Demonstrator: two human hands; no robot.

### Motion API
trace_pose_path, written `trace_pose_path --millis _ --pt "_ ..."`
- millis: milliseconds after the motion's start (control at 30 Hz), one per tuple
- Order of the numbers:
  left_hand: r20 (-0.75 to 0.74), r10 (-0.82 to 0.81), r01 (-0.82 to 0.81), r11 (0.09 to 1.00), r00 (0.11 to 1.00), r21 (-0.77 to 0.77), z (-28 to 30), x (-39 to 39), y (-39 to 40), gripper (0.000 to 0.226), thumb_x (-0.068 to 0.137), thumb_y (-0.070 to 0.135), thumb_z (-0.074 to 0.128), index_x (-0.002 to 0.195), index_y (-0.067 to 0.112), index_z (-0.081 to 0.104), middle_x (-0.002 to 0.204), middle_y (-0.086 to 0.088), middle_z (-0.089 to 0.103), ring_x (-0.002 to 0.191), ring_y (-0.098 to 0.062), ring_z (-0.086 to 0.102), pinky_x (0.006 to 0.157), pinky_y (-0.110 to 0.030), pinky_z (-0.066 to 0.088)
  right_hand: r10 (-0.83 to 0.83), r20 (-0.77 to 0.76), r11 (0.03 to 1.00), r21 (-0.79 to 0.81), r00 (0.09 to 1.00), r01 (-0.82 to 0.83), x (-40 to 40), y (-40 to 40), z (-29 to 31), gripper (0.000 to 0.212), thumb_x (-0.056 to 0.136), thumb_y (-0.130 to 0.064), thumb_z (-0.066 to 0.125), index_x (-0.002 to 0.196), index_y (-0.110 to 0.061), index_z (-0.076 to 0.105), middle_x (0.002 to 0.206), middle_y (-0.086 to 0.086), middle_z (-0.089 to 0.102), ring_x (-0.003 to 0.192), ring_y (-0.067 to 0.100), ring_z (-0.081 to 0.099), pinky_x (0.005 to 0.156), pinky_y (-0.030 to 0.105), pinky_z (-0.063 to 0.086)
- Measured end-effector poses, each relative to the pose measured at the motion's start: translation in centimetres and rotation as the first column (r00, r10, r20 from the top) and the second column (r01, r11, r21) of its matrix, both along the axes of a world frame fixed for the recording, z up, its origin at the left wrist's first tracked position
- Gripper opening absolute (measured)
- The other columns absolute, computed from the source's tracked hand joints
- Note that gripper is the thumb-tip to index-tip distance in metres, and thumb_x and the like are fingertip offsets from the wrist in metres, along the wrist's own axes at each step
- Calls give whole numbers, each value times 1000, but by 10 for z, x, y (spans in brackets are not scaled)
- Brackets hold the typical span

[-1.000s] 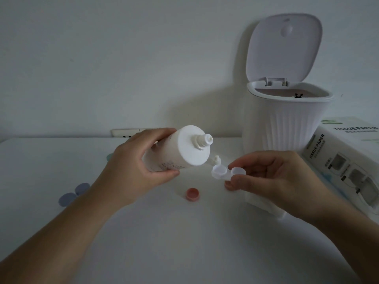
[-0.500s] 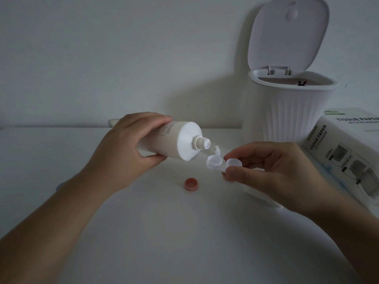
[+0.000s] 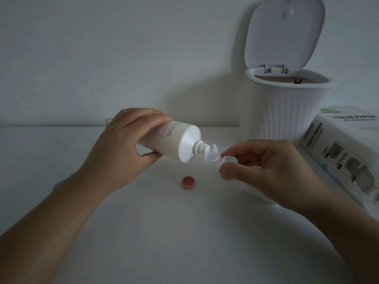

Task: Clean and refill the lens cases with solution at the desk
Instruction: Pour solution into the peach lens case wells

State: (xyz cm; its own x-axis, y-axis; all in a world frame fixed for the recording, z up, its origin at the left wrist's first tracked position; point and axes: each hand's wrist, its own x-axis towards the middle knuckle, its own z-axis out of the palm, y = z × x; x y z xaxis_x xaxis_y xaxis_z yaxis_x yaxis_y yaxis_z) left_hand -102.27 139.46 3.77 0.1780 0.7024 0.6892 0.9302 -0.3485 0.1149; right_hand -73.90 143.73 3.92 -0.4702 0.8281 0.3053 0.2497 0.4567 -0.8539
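Nearest on the desk (image 3: 164,232), a loose red cap (image 3: 188,182). Above it, lens case (image 3: 220,161): light, stiff, slippery, pinched at one end by right hand (image 3: 264,171). Left hand (image 3: 123,148) wrapped round tilted bottle (image 3: 174,143), nozzle over the open well. Best squeezed gently mid-body.

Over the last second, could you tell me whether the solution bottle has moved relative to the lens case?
Yes. The solution bottle in the left hand has tipped downward, and its nozzle has closed in on the lens case held by the right hand.
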Motion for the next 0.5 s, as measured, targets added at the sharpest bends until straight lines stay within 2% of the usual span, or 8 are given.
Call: trace_pose_path --millis 133,500 --pt "-17 3 -2 1000 1000 26 1 1 -1 64 68 2 89 127 14 67 130 0 64 120 -23 54 99 -24 38 -3 1 1000 2 1000 3 0 0 0 18 72 -34 84 88 -26 80 78 -9 78 72 7 74 69 14 56" --pt "-37 3 -1 998 999 55 2 2 0 64 68 -3 86 127 12 68 131 -4 64 121 -25 52 106 -19 33 19 19 1000 0 1000 -19 -1 1 -1 18 73 -32 83 90 -27 80 79 -10 78 71 6 74 69 13 56"
